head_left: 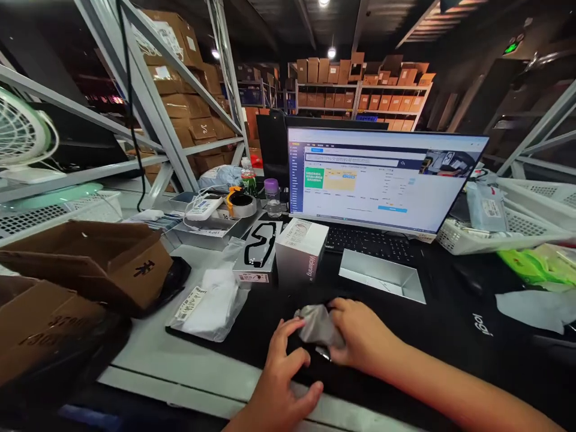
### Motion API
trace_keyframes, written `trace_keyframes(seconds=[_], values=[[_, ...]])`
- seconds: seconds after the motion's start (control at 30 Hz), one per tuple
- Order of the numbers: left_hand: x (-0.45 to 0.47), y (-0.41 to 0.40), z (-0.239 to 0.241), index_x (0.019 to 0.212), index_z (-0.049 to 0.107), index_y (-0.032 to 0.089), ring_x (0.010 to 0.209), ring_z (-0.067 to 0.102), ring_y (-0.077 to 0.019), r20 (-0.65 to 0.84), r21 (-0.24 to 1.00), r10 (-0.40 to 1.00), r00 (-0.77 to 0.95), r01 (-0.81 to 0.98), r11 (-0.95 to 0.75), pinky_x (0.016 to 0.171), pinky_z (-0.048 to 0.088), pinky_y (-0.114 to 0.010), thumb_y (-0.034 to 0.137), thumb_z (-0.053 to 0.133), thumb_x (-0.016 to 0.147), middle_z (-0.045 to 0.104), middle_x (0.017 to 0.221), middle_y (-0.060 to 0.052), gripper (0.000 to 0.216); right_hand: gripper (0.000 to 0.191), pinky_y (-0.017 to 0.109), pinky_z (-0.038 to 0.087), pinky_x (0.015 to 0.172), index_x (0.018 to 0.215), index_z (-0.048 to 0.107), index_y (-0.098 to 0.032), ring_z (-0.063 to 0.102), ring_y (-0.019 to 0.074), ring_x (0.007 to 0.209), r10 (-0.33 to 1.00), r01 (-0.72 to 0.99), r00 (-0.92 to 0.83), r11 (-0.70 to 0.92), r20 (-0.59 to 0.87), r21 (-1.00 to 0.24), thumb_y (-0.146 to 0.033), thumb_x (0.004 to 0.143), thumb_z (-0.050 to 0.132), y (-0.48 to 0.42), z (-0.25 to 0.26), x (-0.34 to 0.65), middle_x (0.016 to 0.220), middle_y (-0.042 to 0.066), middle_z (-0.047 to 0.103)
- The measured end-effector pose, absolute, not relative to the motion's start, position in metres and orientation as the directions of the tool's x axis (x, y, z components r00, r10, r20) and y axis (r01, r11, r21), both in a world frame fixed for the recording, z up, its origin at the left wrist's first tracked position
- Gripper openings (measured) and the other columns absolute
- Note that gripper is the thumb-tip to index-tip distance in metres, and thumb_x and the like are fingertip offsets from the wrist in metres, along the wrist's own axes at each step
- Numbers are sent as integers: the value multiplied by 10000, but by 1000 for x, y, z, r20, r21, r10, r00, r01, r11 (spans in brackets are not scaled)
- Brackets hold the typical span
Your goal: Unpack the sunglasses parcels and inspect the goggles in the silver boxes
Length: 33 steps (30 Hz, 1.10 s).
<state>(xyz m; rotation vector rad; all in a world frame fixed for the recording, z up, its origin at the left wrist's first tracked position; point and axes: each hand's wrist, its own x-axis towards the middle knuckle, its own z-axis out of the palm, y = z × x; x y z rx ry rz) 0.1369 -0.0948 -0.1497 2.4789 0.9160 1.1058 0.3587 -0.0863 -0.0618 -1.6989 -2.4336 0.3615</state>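
Observation:
A small grey, crumpled wrapped item (318,324) sits just above the black desk mat, and what is inside it is hidden. My right hand (360,336) grips it from the right side. On its left, my left hand (288,372) has its fingers spread, with a fingertip at or very near the wrapping. Behind them stands a white box printed "Watering" (300,255). Beside that lies a flat box with a black looped outline on top (258,252). An open white tray-like box (382,277) rests right of them. To the left is a clear bag with white contents (211,306).
A monitor (382,180) and keyboard (373,241) stand at the back. Brown cartons (90,258) fill the left side. White baskets (477,237) and a mouse (468,278) are on the right. Tape rolls (243,206) and a purple-capped bottle (272,198) stand behind the boxes.

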Motion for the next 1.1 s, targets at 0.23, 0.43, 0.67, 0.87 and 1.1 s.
trace_keyframes(seconds=[0.23, 0.43, 0.67, 0.87, 1.1], values=[[121, -96, -138, 1035, 682, 237, 1482, 318, -361, 546, 471, 630, 553, 419, -776, 1146, 379, -633, 65, 607, 873, 296, 1601, -127, 248, 199, 301, 486, 812, 845, 707, -159, 653, 220, 900, 881, 549, -460, 383, 114, -743, -277, 690, 748, -68, -38, 411, 985, 65, 720], [122, -93, -145, 1061, 665, 216, 1461, 362, -323, 523, 385, 585, 620, 441, -811, 1138, 403, -634, 6, 500, 898, 339, 1563, -151, 312, 389, 305, 532, 703, 1013, 722, -200, 678, 215, 794, 991, 94, 11, 129, 130, -987, -348, 655, 753, -77, -29, 468, 915, 12, 735], [140, -85, -126, 987, 647, 181, 1095, 646, -175, 542, 189, 393, 743, 348, -918, 1179, 370, -484, 50, 406, 988, 721, 1098, -46, 275, 278, 447, 576, 948, 1077, 726, -354, 684, 279, 1100, 797, 48, 560, 243, 228, -969, -406, 805, 747, -98, 8, 507, 1168, -3, 743], [185, -80, -117, 944, 614, 166, 776, 625, -137, 629, 118, 249, 737, 226, -967, 845, 502, -317, 98, 371, 1028, 715, 868, -12, 266, 296, 390, 551, 940, 1175, 692, -378, 638, 235, 1145, 651, 288, 640, 288, 407, -913, -394, 879, 685, -102, 37, 509, 1196, -49, 701], [235, -69, -118, 994, 573, 177, 789, 628, -194, 549, 78, 276, 789, 280, -957, 735, 530, -336, 261, 566, 980, 681, 903, -52, 86, 244, 320, 510, 671, 1028, 694, -239, 626, 221, 774, 895, 791, 62, 225, 441, -569, -433, 897, 625, -97, 50, 501, 887, 37, 691]])
